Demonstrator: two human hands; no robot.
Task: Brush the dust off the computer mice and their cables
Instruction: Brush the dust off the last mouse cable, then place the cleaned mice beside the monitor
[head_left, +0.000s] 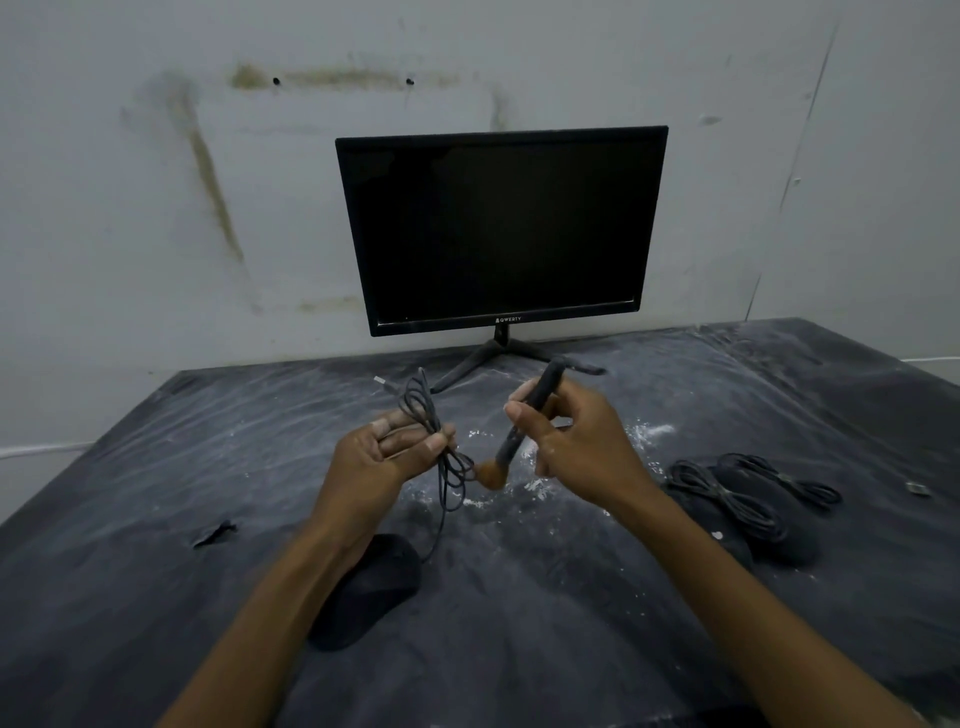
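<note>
Below the left hand (387, 449), near the forearm: mouse (371, 590) flat on the dusty table (156, 467), long axis running from near-left to far-right, nose toward the cable exit. Left hand clamped around the bundled cable (428, 415), thumb pressing the coils against the fingers; loops hanging below the grip, USB plug (382, 382) sticking up and away past the fingertips, one strand trailing down to the mouse. Just right of that hand: brush (522, 421), bristles touching the hanging loops, handle tilted up and to the right. Right hand (569, 447) closed on the brush handle, pinched between thumb and fingers. Further right of that hand: second mouse (769, 519) with coiled cable on top, resting on the table. Risk, as a judgement: firm strokes likely to drag loops out of the loose grip, tangling them or tugging the mouse across the powder; brushed dust also likely to settle back on the mouse below
</note>
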